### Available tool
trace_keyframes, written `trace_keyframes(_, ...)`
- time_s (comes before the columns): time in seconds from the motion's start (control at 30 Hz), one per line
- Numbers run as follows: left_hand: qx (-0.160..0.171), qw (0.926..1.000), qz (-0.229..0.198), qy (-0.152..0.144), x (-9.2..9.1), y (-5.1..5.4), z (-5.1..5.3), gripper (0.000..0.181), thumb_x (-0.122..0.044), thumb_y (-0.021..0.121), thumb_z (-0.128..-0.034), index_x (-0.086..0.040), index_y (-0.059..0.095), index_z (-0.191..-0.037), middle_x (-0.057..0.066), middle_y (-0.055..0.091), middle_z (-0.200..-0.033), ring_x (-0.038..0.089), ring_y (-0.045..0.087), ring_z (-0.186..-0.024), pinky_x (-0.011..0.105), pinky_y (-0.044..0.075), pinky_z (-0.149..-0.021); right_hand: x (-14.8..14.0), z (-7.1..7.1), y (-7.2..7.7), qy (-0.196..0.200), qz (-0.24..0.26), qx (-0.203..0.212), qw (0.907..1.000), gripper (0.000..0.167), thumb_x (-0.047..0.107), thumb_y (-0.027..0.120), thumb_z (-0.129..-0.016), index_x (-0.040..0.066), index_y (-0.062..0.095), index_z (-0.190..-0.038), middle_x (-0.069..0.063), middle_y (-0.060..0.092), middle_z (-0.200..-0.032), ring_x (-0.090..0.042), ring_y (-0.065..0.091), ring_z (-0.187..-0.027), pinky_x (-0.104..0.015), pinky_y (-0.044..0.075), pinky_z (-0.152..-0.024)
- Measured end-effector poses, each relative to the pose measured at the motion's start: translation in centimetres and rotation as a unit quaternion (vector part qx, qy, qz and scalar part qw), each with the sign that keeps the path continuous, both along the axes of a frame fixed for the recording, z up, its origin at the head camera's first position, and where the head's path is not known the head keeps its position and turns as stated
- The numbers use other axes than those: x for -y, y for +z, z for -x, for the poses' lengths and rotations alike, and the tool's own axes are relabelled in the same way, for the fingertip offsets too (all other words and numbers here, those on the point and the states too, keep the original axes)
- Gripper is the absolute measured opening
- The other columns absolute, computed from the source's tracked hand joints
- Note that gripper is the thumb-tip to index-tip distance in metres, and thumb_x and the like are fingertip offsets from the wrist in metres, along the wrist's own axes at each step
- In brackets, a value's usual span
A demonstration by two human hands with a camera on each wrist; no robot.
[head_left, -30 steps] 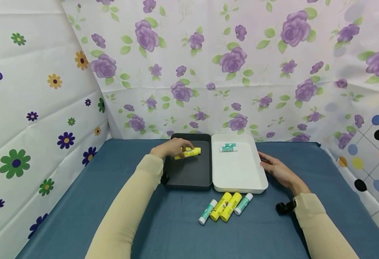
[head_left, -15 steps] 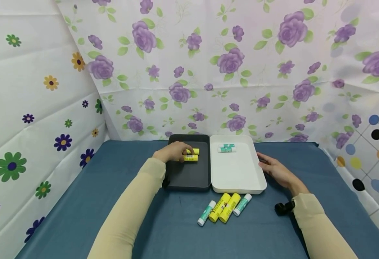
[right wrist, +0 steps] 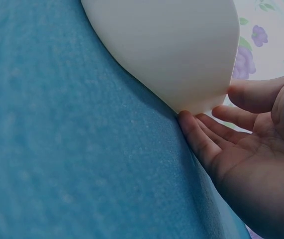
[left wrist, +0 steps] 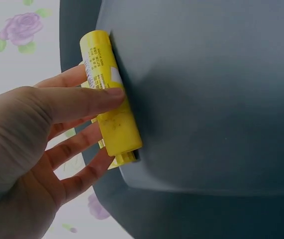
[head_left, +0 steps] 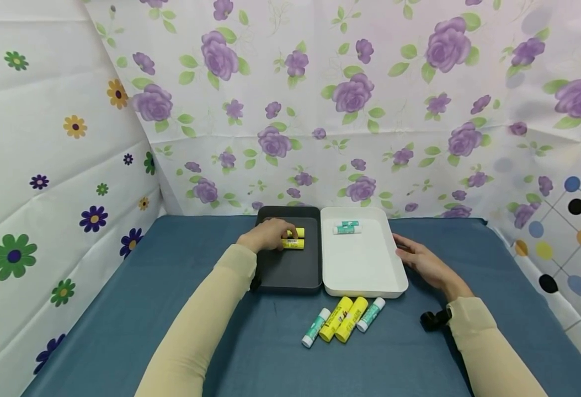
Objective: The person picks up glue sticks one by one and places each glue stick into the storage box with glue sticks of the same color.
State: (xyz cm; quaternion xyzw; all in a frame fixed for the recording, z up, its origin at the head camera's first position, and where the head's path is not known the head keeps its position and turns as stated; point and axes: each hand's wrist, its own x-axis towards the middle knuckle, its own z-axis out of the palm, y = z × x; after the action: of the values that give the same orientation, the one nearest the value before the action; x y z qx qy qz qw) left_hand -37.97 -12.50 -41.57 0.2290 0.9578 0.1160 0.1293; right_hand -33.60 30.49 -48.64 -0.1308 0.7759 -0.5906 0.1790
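In the head view my left hand [head_left: 267, 235] is over the far part of the black tray [head_left: 290, 275]. Its thumb and fingers pinch a yellow glue stick [left wrist: 116, 124], as the left wrist view shows. Alongside lies a second yellow glue stick [head_left: 300, 232], partly covered by the hand and the first stick. My right hand [head_left: 426, 263] is at the right side of the white tray [head_left: 364, 270]; its fingertips and thumb touch the outer wall, fingers loosely extended. Inside the white tray, near its far end, lie a green-and-white glue stick [head_left: 347, 229] and a smaller one [head_left: 350, 223].
In front of the trays, on the blue cloth [head_left: 250, 353], a row holds a green-and-white glue stick [head_left: 315, 327], two yellow glue sticks [head_left: 335, 319] and another green-and-white glue stick [head_left: 371, 315]. The trays stand side by side before a floral curtain [head_left: 310, 110].
The yellow glue stick in my left hand has come down from a tilted pose to lie level beside the other yellow one. My right hand stays at the white tray.
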Motion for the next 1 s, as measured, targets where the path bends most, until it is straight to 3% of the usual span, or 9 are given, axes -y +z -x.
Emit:
trace_keyframes(0.53, -0.049, 0.9987, 0.005, -0.01, 0.2, 0.3, -0.6, 0.027, 0.0, 0.069, -0.0983, -0.018, 0.072, -0.119, 0.008, 0.064, -0.12, 0.024, 0.06, -0.105, 0.043, 0.053, -0.093, 0.1, -0.1, 0.0, 0.002, -0.004, -0.004, 1.0, 0.067, 0.023, 0.044, -0.114, 0.008, 0.007, -0.168, -0.02, 0.005, -0.173, -0.044, 0.009, -0.157, -0.067, 0.011, -0.121)
trace_keyframes(1.0, -0.022, 0.9996, -0.009, -0.015, -0.2, 1.6, -0.7, 0.021, -0.002, 0.068, -0.1, -0.014, 0.073, -0.117, 0.007, 0.067, -0.118, 0.023, 0.061, -0.102, 0.042, 0.053, -0.091, -0.1, -0.2, 0.0, 0.005, -0.005, -0.004, 1.0, 0.068, 0.025, 0.045, -0.114, 0.008, 0.006, -0.168, -0.02, 0.004, -0.173, -0.045, 0.008, -0.157, -0.067, 0.012, -0.121)
